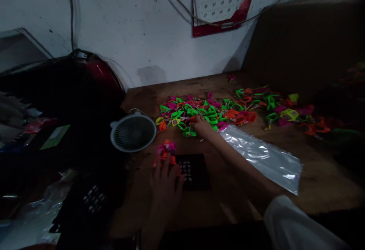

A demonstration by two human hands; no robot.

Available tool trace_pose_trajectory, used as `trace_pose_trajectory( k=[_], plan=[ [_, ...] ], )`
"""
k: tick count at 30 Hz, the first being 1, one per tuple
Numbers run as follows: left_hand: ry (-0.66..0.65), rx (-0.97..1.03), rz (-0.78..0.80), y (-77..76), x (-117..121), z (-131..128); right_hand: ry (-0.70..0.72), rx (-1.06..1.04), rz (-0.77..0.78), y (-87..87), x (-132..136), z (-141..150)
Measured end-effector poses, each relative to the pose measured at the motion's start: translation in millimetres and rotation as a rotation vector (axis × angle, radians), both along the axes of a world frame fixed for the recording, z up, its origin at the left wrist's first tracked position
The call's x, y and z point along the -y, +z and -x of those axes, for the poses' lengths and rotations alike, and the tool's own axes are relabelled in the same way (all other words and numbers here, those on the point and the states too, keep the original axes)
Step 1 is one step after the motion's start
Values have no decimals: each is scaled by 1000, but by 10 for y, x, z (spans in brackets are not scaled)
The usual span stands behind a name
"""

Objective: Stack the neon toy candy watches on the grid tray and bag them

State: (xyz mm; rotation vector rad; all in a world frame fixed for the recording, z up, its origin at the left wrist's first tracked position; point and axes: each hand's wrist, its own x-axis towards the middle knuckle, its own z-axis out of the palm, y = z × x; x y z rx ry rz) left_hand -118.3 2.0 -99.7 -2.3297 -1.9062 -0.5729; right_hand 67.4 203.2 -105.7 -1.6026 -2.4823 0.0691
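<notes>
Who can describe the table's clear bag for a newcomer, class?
On the wooden table below the calendar, find the right hand at the colourful pile. Right of that forearm lies the bag: flat, see-through and shiny, unlike the jumbled pile.

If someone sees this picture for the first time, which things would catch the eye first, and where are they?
Probably the bright heap of green, pink and orange pieces on the table, with the right hand at its near edge. Next might come the shiny bag to the right of that hand, then the round fan left of the heap.
</notes>
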Motion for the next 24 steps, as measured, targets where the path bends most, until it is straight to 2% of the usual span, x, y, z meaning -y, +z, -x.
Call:
trace_pose_trajectory(
  k=[3,6,8,10,12,14,16,18,20,24],
  plan=[
    [-26,5,93,45,0,51,114,-9,33,46,-218,30],
    [-35,-36,44,9,3,68,191,-70,57,65,-288,-75],
    [-42,-56,-9,-29,19,68,205,-130,57,64,-226,-195],
    [-58,-53,-51,-50,38,69,128,-397,57,41,-47,-284],
    [-83,-56,-99,-39,48,72,15,-878,129,-17,250,-286],
    [-128,-83,-133,0,37,75,-55,-1349,305,-110,627,-180],
    [-181,-124,-140,54,4,79,-65,-1589,524,-228,1007,7],
    [-214,-153,-115,103,-43,88,-77,-1723,708,-348,1308,218],
    [-236,-155,-99,132,-91,106,-166,-1741,758,-447,1479,400],
    [-307,-65,-80,111,-143,145,-345,-1589,624,-548,1502,615]
  ],
)
